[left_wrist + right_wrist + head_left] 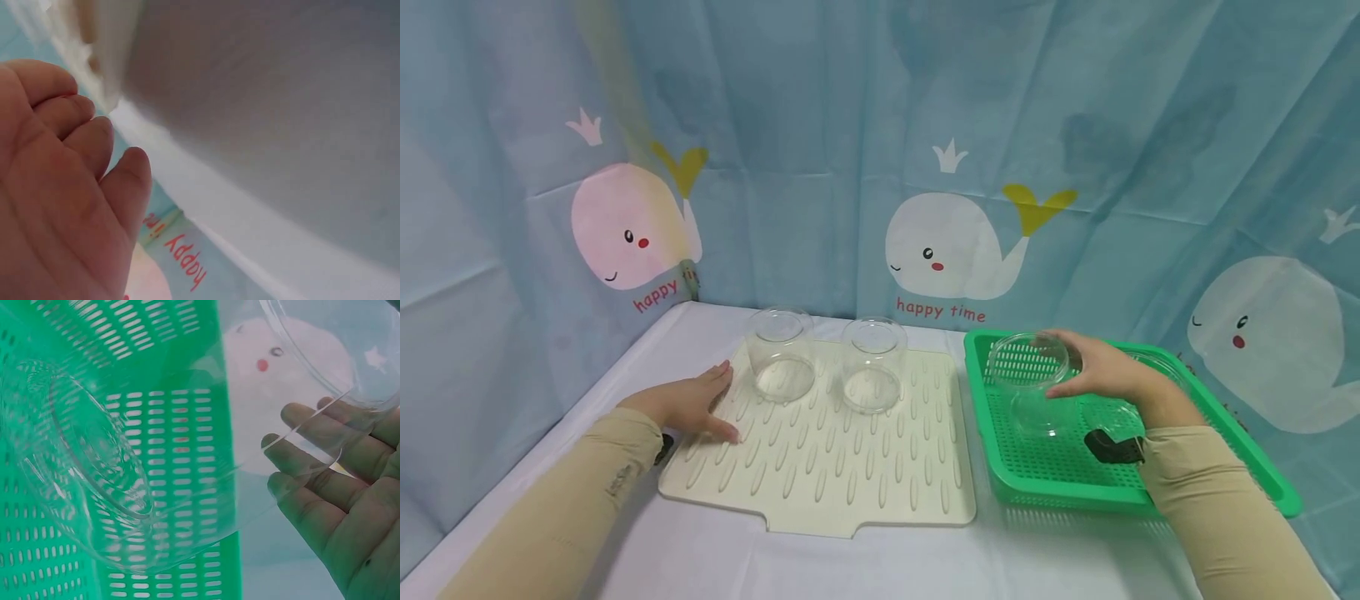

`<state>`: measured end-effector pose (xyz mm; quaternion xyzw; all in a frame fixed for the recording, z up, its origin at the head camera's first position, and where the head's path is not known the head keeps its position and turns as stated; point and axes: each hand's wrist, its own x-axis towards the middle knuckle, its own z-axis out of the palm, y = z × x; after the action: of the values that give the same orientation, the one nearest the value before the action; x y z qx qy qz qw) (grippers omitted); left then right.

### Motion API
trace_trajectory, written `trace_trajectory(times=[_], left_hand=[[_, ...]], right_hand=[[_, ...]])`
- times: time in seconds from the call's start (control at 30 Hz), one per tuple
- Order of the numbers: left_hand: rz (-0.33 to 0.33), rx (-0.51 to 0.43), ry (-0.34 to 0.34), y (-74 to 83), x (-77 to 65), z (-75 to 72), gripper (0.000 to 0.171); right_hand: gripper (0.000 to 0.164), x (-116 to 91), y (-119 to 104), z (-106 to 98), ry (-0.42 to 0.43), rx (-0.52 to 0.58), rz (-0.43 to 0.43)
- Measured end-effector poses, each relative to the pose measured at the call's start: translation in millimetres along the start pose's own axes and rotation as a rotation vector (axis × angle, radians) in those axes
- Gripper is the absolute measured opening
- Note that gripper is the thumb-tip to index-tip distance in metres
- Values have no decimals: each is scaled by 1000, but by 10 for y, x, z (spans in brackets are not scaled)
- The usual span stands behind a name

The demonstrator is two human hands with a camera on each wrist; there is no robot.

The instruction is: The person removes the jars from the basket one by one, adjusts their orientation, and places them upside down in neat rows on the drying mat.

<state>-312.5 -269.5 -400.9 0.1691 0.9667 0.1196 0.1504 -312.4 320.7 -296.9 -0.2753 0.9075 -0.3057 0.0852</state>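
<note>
Clear cup [1028, 375] in the person's right hand [1101, 367]: I see it held over the floor of the green basket [1060, 492], near the basket's left end. That hand grips the cup by its upper rim, thumb on the near side and fingers reaching round the far side. Whether the cup's lower end touches the basket's floor, I cannot tell. Another clear container [1112, 410] sits inside the basket, partly hidden by the right hand and wrist.

Just left of the basket lies a cream ridged mat [820, 483], with two clear cups standing on its far half: one [874, 367] nearer the basket, the other [781, 354] farther from it, a small gap between them. Well left of the basket, at the mat's far side from it, is the left hand [688, 404], thumb spread away from the fingers, holding nothing; I can't tell whether it touches the mat. White cloth [925, 558] lies under the basket, and a blue whale-print curtain [820, 167] hangs behind it.
</note>
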Motion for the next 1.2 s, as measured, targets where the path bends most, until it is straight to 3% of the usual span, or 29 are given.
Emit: trace_trajectory(times=[0.13,0.33,0.63,0.8,1.0,1.2], left_hand=[[3,12,43,-23,-37,-91,120],[-13,-43,123,12,-170,-299,119],[77,-44,232,164,-359,-616,121],[130,-62,292,387,-407,-769,113],[147,-19,394,785,-389,-867,112],[202,-52,450,1209,-372,-877,113]], right_hand=[[85,-5,-51,-47,6,4,-14],[83,-20,-216,-174,22,-39,-46],[83,22,-507,-344,88,-52,-142],[85,84,-719,-358,117,-6,-283],[89,244,-945,-236,100,58,-465],[89,387,-1143,-87,59,84,-505]])
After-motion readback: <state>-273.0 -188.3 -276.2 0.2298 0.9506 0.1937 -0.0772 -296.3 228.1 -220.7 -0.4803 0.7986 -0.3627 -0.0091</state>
